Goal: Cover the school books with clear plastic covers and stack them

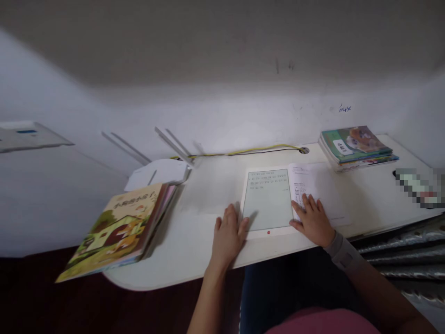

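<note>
A white-framed tablet (268, 206) with a pale grey-green screen lies on the white desk, with several lines of small writing near its top. Beside its lower left edge rests my left hand (228, 237), fingers extended and nothing held. On the other side, my right hand (313, 221) is spread flat over an open page of a printed booklet (301, 176), its thumb and fingertips by the tablet's right edge. A grey band (342, 253) circles the right wrist. Part of the booklet's print is hidden under that hand.
Picture books (121, 227) are piled at the desk's left end, in front of a white router (158, 172) with raised antennas. Another book stack (356, 144) stands at the back right. A yellow and black cable (260, 149) runs along the wall to a hole (304, 150).
</note>
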A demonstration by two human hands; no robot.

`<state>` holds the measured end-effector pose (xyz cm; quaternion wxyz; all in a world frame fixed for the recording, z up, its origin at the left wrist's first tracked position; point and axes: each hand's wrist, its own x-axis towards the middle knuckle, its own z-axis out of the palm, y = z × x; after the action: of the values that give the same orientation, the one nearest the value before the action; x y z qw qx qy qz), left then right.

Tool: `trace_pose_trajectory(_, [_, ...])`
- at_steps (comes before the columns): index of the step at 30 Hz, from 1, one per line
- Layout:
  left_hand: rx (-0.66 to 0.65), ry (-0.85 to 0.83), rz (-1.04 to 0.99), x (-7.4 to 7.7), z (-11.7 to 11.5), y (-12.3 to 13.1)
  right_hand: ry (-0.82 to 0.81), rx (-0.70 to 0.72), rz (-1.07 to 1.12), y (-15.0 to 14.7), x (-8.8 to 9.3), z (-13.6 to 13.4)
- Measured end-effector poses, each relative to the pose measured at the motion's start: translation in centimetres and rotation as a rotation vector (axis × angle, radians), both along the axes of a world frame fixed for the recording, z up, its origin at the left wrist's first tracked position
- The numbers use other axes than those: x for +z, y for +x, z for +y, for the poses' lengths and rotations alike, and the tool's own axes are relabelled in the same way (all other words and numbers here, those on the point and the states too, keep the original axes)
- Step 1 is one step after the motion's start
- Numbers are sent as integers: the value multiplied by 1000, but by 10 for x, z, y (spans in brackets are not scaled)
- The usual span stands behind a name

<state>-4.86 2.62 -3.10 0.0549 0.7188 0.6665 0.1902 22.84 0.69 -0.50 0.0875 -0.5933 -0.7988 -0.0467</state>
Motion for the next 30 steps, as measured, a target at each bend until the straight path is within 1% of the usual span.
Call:
trace_pose_trajectory(5, [-4, 6, 4, 1, 0, 0, 14, 24, -7, 6, 1, -2])
trace_pose_trajectory(10, [-5, 33, -17, 2, 0, 1, 39, 28, -2, 8, -4, -3])
trace_pose_trajectory(12, [54, 80, -29, 5, 0, 0, 41, 29, 9, 9, -5, -2])
trace_pose_trajectory(15, [243, 139, 4, 15, -4, -1, 58, 35, 34, 7, -1, -3])
trace_pose_trajectory(17, [357, 111, 43, 24, -8, 0, 90, 71, 59, 4, 3, -6])
trace_pose_trajectory(19, [405, 47, 73, 33, -10, 1, 108, 140, 86, 0, 6, -9])
trace_pose_trajectory(21, [399, -2, 44, 41, -9, 1, 90, 202, 112, -4, 6, -11])
trace_pose_trajectory(22, [381, -23, -27, 44, -7, 1, 71, 217, 129, -5, 6, -12])
trace_pose_trajectory(23, [356, -39, -149, 48, -5, 1, 50, 223, 153, -5, 6, -12])
trace_pose_trajectory(24, [324, -50, -326, 53, -3, 1, 27, 223, 188, -5, 7, -12])
trace_pose_trajectory(26, [231, -83, -787, 67, 2, 7, -35, 231, 317, -2, 11, -9])
trace_pose_trajectory(28, [112, -132, -1236, 89, 7, 21, -145, 271, 549, 2, 21, -6])
trace_pose_trajectory(29, [48, -168, -1406, 102, 9, 32, -220, 304, 704, 5, 28, -3])
trace_pose_trajectory(30, [-24, -194, -1531, 116, 10, 44, -300, 338, 879, 8, 35, -1])
